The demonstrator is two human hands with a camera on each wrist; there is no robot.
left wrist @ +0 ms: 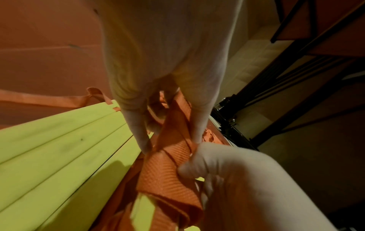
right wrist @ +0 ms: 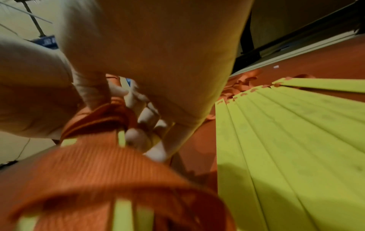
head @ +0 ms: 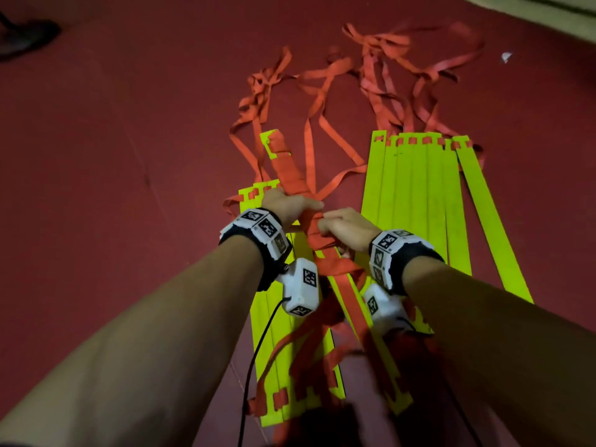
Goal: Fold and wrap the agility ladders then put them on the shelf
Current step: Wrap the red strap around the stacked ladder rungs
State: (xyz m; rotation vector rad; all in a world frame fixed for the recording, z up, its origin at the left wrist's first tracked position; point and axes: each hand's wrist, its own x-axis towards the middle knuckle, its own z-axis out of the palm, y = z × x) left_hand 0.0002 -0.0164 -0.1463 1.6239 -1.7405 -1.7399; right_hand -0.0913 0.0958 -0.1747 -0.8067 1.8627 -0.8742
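Two agility ladders of yellow-green rungs and orange-red straps lie on the dark red floor. A bundle of rungs wrapped in strap [head: 292, 175] slants across the left ladder's flat rungs [head: 274, 321]. My left hand [head: 290, 204] pinches the strap wrap [left wrist: 171, 150] between thumb and fingers. My right hand [head: 345, 225] grips the same wrap [right wrist: 102, 115] from the other side, its fingers curled round the bundle. The second ladder [head: 419, 201] lies spread flat to the right, untouched.
Loose tangled straps [head: 380, 79] trail across the floor beyond both ladders. A dark shelf frame [left wrist: 296, 70] stands past the floor's edge. A dark object [head: 22, 37] sits at the far left. A small white scrap [head: 506, 56] lies at the right.
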